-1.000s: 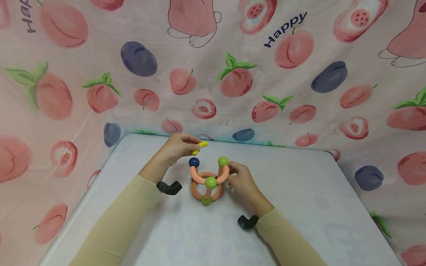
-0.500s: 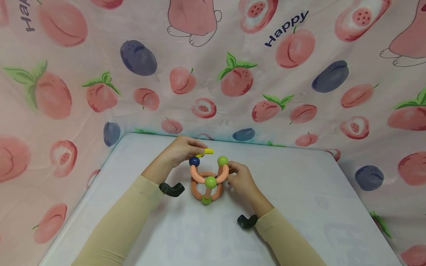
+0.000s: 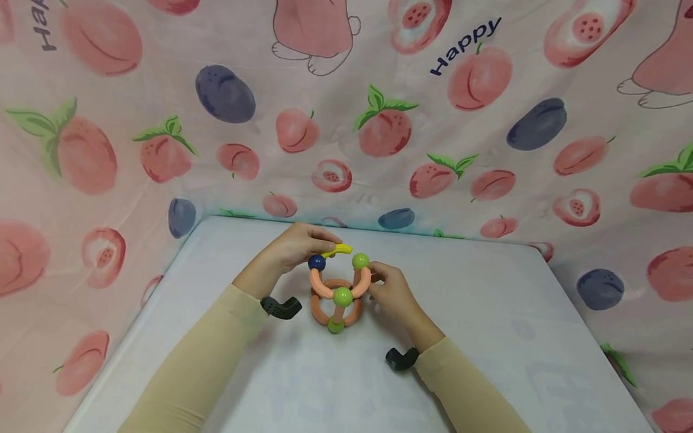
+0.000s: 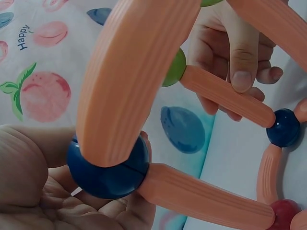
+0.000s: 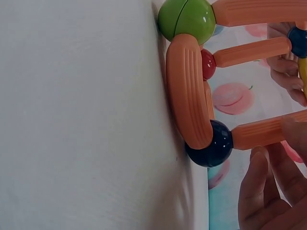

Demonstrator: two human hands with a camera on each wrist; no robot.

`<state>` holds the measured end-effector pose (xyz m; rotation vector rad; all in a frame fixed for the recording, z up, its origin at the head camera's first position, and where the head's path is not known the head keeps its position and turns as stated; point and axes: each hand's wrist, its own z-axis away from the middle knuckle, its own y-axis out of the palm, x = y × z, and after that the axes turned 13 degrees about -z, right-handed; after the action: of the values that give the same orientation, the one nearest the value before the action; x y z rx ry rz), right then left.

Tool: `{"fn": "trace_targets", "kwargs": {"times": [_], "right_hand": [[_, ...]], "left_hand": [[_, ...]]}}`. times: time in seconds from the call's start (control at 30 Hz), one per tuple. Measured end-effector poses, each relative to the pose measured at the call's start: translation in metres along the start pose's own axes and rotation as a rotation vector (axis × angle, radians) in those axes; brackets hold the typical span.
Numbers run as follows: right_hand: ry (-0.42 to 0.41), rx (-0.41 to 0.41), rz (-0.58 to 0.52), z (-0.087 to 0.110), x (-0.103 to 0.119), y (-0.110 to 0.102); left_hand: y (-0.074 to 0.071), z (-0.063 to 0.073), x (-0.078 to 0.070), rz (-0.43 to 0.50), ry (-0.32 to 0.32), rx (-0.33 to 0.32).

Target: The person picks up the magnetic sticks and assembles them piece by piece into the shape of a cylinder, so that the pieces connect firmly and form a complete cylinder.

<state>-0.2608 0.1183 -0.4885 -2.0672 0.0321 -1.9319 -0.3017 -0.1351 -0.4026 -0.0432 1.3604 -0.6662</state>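
A frame of magnetic rods and balls stands on the table, with orange rods [image 3: 322, 284] joined by green, blue and red balls. My left hand [image 3: 303, 246] pinches a curved yellow rod [image 3: 342, 248] beside the upper blue ball [image 3: 316, 263]. One end of this rod is at that ball in the right wrist view; the left wrist view hides the rod. Its free end points toward the upper right green ball [image 3: 360, 261], apart from it. My right hand [image 3: 394, 294] pinches an upright orange rod [image 5: 261, 134] below that green ball, thumb and fingers on either side.
The white tabletop [image 3: 487, 337] extends around the frame. Behind and beside it hangs a fruit-printed cloth [image 3: 335, 120]. A black wrist device sits at each cuff, the left one [image 3: 281, 308] and the right one [image 3: 402, 359].
My left hand has moved right and slightly down, bringing the yellow rod to the upper blue ball and turning it more level. The upper right green ball has shifted slightly left.
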Motion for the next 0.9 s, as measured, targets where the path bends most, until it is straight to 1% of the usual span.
{"fn": "trace_targets", "kwargs": {"times": [0.27,0.53,0.7,0.9], "right_hand": [[0.001,0.019,0.013,-0.0018,0.0006,0.0004],[-0.009,0.027,0.006,-0.0012,-0.0004,0.0006],[-0.009,0.026,0.005,-0.0015,0.0,0.0005],[-0.007,0.038,0.002,-0.001,0.0021,-0.001]], "left_hand": [[0.0014,0.0003,-0.0012,0.021,-0.008,0.028],[0.0034,-0.0006,0.0004,0.045,-0.011,0.032],[0.0038,-0.0005,0.0014,0.068,-0.008,0.047],[0.0038,0.0002,0.001,0.058,0.004,0.066]]}}
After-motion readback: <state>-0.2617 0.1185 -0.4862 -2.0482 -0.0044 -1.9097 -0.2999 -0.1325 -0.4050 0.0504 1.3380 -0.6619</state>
